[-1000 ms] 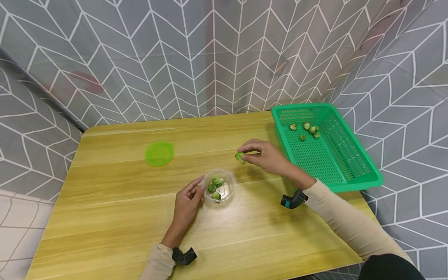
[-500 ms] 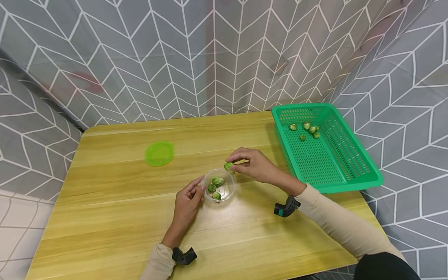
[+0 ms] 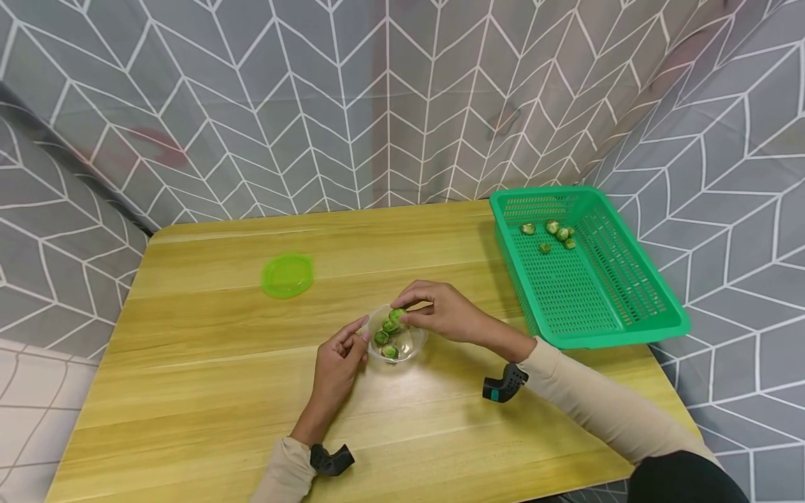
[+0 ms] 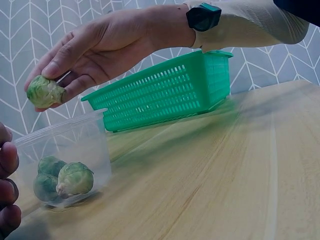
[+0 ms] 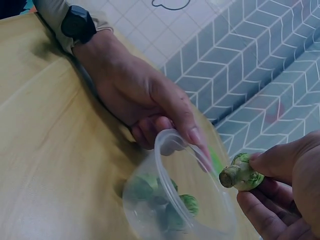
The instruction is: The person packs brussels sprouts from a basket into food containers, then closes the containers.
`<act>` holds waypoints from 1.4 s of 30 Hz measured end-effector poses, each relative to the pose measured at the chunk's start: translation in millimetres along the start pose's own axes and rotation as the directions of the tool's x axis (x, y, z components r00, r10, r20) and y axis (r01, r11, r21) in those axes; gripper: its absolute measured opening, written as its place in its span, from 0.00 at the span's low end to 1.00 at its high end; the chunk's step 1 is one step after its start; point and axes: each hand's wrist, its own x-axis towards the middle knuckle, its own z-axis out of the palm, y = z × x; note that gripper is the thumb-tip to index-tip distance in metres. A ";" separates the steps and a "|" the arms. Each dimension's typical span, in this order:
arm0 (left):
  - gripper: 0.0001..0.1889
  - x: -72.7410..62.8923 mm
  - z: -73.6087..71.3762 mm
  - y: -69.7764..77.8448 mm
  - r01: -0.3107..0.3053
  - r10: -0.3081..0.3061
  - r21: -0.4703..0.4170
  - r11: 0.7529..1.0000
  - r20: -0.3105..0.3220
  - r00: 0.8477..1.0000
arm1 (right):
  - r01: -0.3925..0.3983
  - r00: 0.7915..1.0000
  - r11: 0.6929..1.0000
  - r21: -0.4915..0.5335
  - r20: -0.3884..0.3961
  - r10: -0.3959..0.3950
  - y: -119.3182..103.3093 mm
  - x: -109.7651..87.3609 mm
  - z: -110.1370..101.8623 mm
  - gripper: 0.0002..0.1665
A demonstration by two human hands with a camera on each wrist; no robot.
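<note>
A clear plastic tub (image 3: 411,347) stands on the table with three Brussels sprouts (image 4: 75,179) lying in its bottom. My left hand (image 3: 337,363) grips its left side, the thumb at the rim and the fingers curled round the outer wall. Just above the tub's opening, my right hand (image 3: 443,311) pinches another Brussels sprout (image 4: 44,92) between thumb and fingers. In the right wrist view this sprout's cut stem (image 5: 229,177) points toward the tub. The left wrist view shows the held sprout apart from the rim and above it.
A green plastic basket (image 3: 581,293) stands at the table's right side, with several more sprouts (image 3: 562,235) near its far end. A bright green lid (image 3: 287,275) lies flat on the wooden table (image 3: 207,391), left of and beyond the tub. Patterned grey curtains (image 3: 339,105) hang behind.
My right hand has carried the pinched sprout leftward and nearer to me, from beside the tub to over its opening. The left hand and the tub stay in place.
</note>
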 end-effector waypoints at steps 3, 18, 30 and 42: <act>0.18 0.0 -0.2 0.3 0.005 -0.005 -0.005 1.000 0.001 1.000 | 0.000 1.000 1.000 0.012 0.009 0.000 2.1 1.1 4.4 0.14; 0.18 0.2 -0.3 2.1 0.013 -0.013 -0.015 1.000 0.006 1.000 | -0.016 0.998 0.998 -0.063 0.065 0.020 3.5 6.7 24.3 0.13; 0.19 0.4 -1.2 3.3 -0.005 0.005 -0.006 1.000 0.018 1.000 | -0.020 0.995 0.995 -0.094 0.093 0.028 7.8 8.9 36.7 0.12; 0.18 -0.5 -2.7 4.5 -0.003 0.002 0.009 1.000 0.026 1.000 | 0.007 0.994 0.978 -0.208 0.106 0.016 10.2 11.9 42.3 0.13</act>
